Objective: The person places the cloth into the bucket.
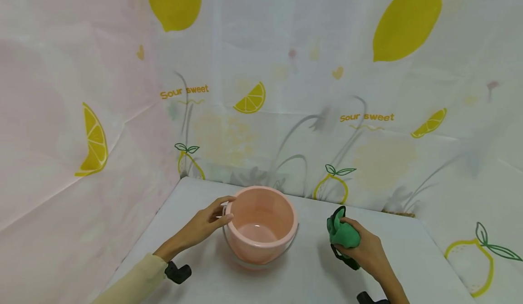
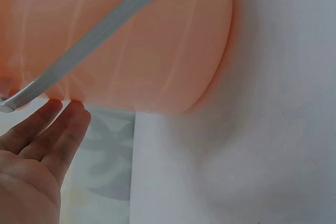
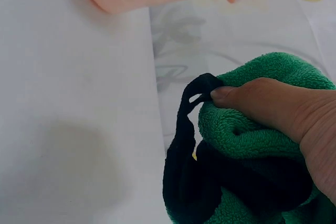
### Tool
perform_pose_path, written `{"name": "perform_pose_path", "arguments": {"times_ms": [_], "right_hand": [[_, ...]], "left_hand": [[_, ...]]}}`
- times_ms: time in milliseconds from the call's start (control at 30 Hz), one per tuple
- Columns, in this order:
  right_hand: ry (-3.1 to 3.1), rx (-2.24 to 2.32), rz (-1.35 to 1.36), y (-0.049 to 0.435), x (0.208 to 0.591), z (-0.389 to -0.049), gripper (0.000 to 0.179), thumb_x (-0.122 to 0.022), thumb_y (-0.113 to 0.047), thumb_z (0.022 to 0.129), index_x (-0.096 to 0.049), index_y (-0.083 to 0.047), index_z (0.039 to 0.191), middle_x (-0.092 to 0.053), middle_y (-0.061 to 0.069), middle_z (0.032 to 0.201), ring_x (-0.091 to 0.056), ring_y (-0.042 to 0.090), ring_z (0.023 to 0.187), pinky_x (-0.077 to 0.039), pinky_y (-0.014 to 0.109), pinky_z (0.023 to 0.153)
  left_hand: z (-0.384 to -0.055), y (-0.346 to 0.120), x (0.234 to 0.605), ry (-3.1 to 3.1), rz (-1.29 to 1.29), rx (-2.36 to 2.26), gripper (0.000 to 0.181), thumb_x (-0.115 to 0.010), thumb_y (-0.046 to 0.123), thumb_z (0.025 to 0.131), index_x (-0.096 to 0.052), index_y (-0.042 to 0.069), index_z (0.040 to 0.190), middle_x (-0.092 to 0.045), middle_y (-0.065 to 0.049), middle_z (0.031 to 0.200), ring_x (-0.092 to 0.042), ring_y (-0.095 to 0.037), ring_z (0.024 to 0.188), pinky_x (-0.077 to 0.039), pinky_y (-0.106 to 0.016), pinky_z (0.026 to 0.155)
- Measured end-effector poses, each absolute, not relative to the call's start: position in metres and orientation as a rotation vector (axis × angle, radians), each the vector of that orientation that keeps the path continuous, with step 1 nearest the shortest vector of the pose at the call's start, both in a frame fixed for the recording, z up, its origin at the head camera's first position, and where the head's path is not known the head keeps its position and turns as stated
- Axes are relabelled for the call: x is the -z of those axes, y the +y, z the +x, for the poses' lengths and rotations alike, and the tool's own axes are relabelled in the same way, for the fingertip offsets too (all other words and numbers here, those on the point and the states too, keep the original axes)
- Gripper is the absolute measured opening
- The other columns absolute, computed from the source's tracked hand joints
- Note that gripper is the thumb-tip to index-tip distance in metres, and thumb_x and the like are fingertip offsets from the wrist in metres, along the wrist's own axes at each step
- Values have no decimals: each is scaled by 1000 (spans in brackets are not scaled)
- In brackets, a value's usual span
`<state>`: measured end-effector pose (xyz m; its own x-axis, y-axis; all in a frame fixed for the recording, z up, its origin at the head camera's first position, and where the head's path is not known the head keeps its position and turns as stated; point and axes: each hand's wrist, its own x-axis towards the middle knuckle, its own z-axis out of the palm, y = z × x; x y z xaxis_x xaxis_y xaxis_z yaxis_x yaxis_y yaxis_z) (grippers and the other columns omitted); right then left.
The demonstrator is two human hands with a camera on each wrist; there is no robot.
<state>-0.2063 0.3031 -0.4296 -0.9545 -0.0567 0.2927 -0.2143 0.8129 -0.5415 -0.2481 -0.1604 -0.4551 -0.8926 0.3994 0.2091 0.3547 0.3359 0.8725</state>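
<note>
Green terry, bunched tight: the right hand (image 1: 365,249) holds a green cloth (image 1: 343,233) balled up in its curled fingers, a darker, near-black trim or second layer hanging from the underside. In the right wrist view the thumb (image 3: 247,95) pins a black loop of that trim against the pile, which probably keeps the loose ends from trailing onto the table (image 1: 392,249). Hand and cloth sit low over the white tabletop, to the right of the bucket and apart from it, with bare surface between them. A dark wrist strap (image 1: 177,272) shows on the left forearm below a pale yellow sleeve (image 1: 135,281). Further in, the left hand (image 1: 204,226) reaches to the pink plastic bucket (image 1: 261,224); its fingers lie fairly straight against the near-left wall and rim, thumb close to the lip, so it reads as steadying by touch and not clamping round anything. The left wrist view agrees: extended fingertips (image 2: 68,116) meet the pink wall just under the grey handle (image 2: 100,38), palm open. That bail handle is folded down around the bucket's front, lying on or close to the table. The bucket stands upright near the middle of the table, mouth up, and looks empty, so far as its inside shows. Beyond it, the table's back edge meets a white curtain (image 1: 286,68) printed with yellow lemons, slices and "Sour sweet" lettering, hung across the back and along the left side.
</note>
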Motion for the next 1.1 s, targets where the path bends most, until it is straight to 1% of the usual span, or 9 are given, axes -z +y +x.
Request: {"name": "perform_pose_path", "arguments": {"times_ms": [333, 633, 867, 1100], "right_hand": [[-2719, -893, 220, 297, 423, -208, 70, -95, -21, 73, -63, -16, 135, -67, 24, 126, -66, 44, 108, -58, 54, 77], [-2710, -911, 232, 293, 420, -209, 69, -95, -20, 73, -64, -17, 135, -67, 24, 126, -66, 43, 108, -58, 52, 75], [-2708, -917, 242, 291, 418, -212, 70, -95, -22, 74, -63, -17, 136, -67, 23, 126, -66, 42, 109, -58, 52, 76], [-2708, -931, 244, 289, 414, -212, 71, -95, -24, 74, -63, -18, 137, -66, 23, 129, -65, 43, 111, -58, 52, 77]], "left_hand": [[-248, -161, 455, 2529, 719, -1638, 52, -59, 40, 105, -41, 37, 154, -63, -6, 137, -60, -26, 127, -47, -55, 104], [-247, -160, 454, 2513, 738, -1637, 52, -59, 39, 106, -40, 39, 154, -62, -6, 138, -60, -25, 128, -46, -53, 105], [-247, -160, 456, 2514, 721, -1641, 51, -58, 40, 106, -40, 40, 154, -62, -7, 139, -59, -27, 129, -47, -55, 105], [-249, -159, 457, 2506, 727, -1653, 54, -59, 38, 106, -40, 33, 156, -61, -11, 139, -59, -27, 128, -47, -55, 105]]}}
